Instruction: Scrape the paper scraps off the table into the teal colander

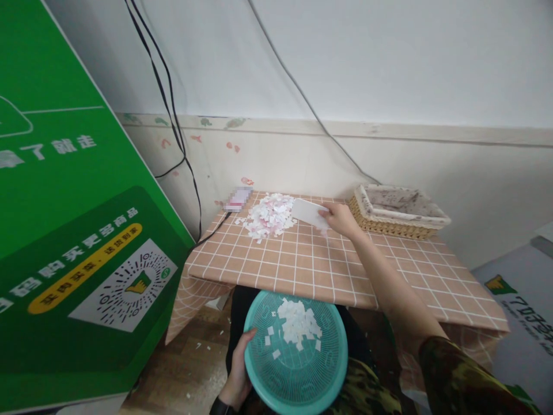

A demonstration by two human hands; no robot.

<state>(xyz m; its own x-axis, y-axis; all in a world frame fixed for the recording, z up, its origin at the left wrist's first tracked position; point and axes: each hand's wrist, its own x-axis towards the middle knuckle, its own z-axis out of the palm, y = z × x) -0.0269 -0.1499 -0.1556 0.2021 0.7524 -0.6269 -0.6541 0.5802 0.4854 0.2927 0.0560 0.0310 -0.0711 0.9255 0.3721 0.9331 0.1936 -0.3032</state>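
Both hands are occupied: the left hand [240,362] grasps a rim and the right hand [341,219] pinches a card. Furthest left, a green poster panel [86,219] with a QR code leans beside the table. At the back-left corner of the checked tablecloth [276,266] lies a pixelated flat device [238,199], perhaps a phone, with a black cable running near it. Below the table's front edge, the left hand has its thumb on the left rim of a round teal plastic sieve basket [298,377], its fingers mostly hidden; small white paper squares [298,324] lie within, mostly toward the far side. On the cloth above, a loose heap of paper scraps [270,216], white and pinkish, sits just right of the device. Next comes the white card [308,211], its long axis running roughly left to right and dipping slightly rightward; its free end points left, at the heap's right edge, though actual contact is hard to confirm. Working the card against the scraps seems the step in hand; the next move would call for a level card edge and a steady basket. Rightmost on the table stands a cloth-lined wicker basket [382,226].
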